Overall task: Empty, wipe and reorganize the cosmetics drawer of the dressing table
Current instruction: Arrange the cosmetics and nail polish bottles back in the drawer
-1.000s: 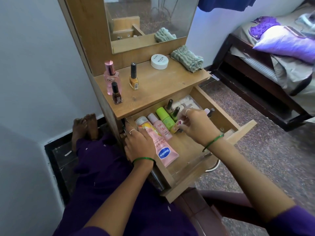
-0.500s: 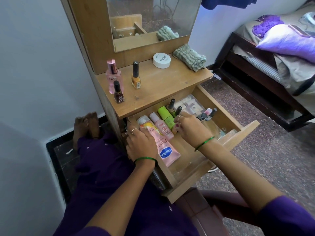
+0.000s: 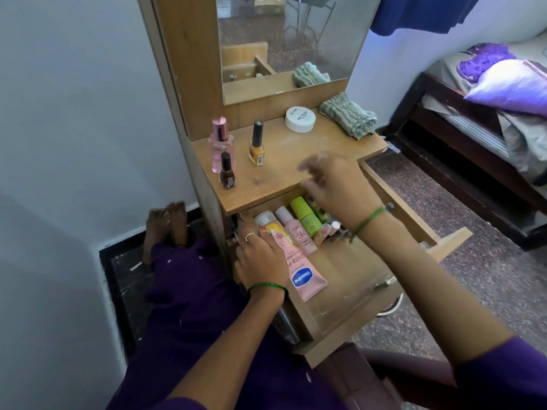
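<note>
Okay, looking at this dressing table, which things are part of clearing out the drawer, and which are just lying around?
Job: drawer, Vaseline tube, pink bottle, green bottle, folded cloth, yellow nail polish, white jar.
Lying about: bed, purple pillow, mirror.

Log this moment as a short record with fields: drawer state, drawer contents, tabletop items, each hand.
drawer: wooden drawer pulled open
drawer contents: pink Vaseline tube, pink bottle, green bottle, small nail polish bottles partly hidden by the right hand
tabletop: pink spray bottle, yellow nail polish, dark nail polish, white round jar, striped folded cloth
left hand: rests on the drawer's left edge, against the tubes
right hand: blurred above the drawer's back; whether it holds anything cannot be told
</note>
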Available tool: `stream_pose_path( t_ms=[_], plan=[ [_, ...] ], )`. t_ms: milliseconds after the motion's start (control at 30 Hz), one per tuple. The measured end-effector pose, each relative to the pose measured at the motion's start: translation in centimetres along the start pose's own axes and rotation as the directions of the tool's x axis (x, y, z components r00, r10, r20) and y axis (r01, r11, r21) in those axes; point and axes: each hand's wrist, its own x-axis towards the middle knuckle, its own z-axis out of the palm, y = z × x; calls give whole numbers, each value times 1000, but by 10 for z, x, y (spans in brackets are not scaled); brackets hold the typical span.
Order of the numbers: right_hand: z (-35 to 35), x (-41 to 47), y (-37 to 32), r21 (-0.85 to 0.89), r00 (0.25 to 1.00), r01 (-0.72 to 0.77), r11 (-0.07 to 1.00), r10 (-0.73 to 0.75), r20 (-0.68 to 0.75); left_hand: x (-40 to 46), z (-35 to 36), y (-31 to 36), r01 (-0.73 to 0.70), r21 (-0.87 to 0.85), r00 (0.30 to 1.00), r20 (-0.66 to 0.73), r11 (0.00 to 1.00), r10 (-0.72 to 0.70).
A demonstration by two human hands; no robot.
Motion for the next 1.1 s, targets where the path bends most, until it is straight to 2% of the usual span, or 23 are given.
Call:
stream_pose_path(
  t_ms=[100,200,267,467,733,900,1100],
  plan=[
    [-10,43,-24,36,999,42,998,-41,-30,1,-2,1,26,-11,1000,17,1000,-25],
    [-4,77,-35,-23,985,114,993,-110,130,1,0,0,23,-5,1000,19,1000,-23],
    [5,91,-36,-79,978,115,990,-99,182,1,0,0,19,0,1000,21,1000,-19],
    [10,100,-31,-167,985,75,983,-48,165,2,0,-1,22,-13,999,24,1000,-21],
    [-46,28,-4,10,994,27,1000,-28,101,2,4,-4,8,-24,1000,2,1000,-7],
    [-60,-34,19,-63,976,-91,994,102,194,1,5,-4,-5,-34,1000,-19,999,4],
    [-9,-71,40,-100,924,-196,976,218,314,2,6,-5,-8,-27,999,-36,1000,7]
  ],
)
